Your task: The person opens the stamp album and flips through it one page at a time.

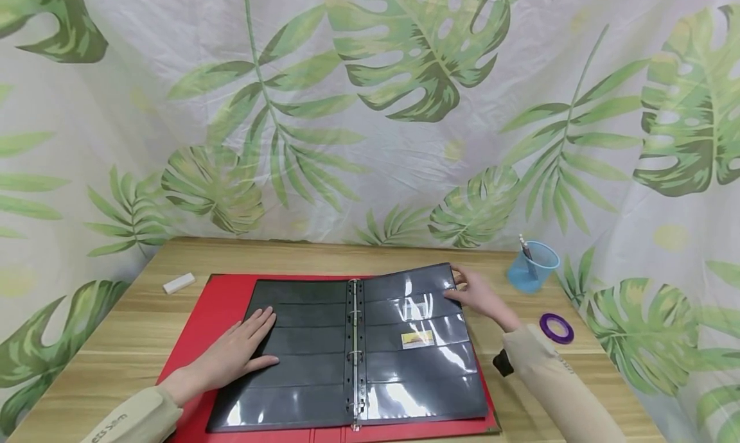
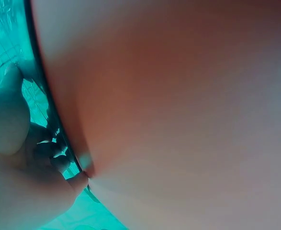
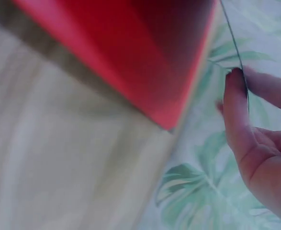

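Note:
A red ring binder [image 1: 196,327] lies spread on the table, its metal rings [image 1: 355,356] running down the middle. My left hand [image 1: 237,350] rests with straight fingers on the left black pocket page [image 1: 309,340]. At the upper right, my right hand [image 1: 476,295] pinches the outer corner of the right black pocket page [image 1: 422,371], which is slightly lifted. The right wrist view shows that page's thin edge [image 3: 233,38] between thumb and finger. One pocket there holds a small yellow and white card [image 1: 417,339]. The left wrist view is mostly blurred and oddly coloured.
On the wooden table [image 1: 110,347], a white eraser-like block [image 1: 179,283] lies at the back left. To the right stand a blue pen cup [image 1: 533,268] with pens and a purple tape roll [image 1: 557,328]. A leaf-patterned curtain [image 1: 405,173] hangs behind.

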Motion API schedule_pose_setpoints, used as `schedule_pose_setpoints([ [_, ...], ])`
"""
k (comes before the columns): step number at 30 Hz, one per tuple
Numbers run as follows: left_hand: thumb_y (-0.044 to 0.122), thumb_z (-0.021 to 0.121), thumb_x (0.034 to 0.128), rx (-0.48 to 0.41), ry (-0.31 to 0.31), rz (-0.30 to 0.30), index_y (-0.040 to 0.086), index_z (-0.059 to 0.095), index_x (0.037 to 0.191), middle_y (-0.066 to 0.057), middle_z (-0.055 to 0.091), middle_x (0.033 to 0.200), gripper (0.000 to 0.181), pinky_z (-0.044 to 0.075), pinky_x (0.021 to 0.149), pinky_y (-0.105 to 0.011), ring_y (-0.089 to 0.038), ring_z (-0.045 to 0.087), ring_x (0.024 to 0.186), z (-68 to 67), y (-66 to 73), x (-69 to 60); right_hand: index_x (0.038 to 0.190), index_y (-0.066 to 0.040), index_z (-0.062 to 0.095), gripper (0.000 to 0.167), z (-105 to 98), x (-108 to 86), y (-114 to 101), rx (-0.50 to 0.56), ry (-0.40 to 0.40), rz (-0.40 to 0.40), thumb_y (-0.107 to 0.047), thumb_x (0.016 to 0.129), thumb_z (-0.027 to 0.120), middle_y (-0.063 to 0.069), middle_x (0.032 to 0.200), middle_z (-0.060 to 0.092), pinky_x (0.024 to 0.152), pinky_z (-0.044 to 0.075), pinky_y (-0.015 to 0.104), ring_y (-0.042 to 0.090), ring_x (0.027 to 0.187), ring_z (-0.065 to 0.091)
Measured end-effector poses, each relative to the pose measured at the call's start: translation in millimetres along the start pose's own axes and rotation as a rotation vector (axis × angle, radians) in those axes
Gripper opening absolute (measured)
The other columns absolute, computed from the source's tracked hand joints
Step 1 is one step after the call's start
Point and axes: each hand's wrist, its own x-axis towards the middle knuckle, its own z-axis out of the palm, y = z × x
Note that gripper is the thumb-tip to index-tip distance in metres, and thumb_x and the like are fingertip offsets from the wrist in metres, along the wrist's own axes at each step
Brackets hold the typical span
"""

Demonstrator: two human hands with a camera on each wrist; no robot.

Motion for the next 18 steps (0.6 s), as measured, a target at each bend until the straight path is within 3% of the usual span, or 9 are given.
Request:
schedule_pose_setpoints([
  [3, 0.057, 0.063, 0.0896, -0.001, 0.001, -0.001, -0.003, 0.044, 0.147, -0.023, 0.041, 0.155, 0.085, 0.04, 0.108, -0.063, -0.046, 0.04, 0.141, 0.1, -0.4, -0.1, 0.151, 0.009, 0.029, 0.068, -11, -0.3, -15, 0.071, -0.034, 0.06, -0.011, 0.096, 0.064, 0.033, 0.115, 0.066, 0.07, 0.062, 0.039, 0.029, 0.086, 0.072],
  [7, 0.058, 0.063, 0.0893, 0.001, 0.002, 0.002, -0.003, 0.044, 0.146, -0.023, 0.041, 0.154, 0.085, 0.041, 0.107, -0.062, -0.046, 0.04, 0.141, 1.1, -1.3, -0.4, 0.152, 0.004, 0.03, 0.062, -24, 1.6, -33, 0.131, -0.067, 0.093, -0.014, 0.1, 0.057, 0.034, 0.127, 0.061, 0.071, 0.062, 0.039, 0.025, 0.086, 0.074],
  [18, 0.056, 0.063, 0.09, -0.01, 0.004, 0.006, -0.003, 0.043, 0.147, -0.024, 0.04, 0.155, 0.084, 0.04, 0.107, -0.063, -0.046, 0.04, 0.141, -0.1, -0.4, 0.3, 0.151, 0.006, 0.033, 0.057, -49, 12.5, -77, 0.131, -0.095, 0.047, -0.015, 0.102, 0.054, 0.031, 0.126, 0.063, 0.066, 0.06, 0.028, 0.007, 0.071, 0.064],
])
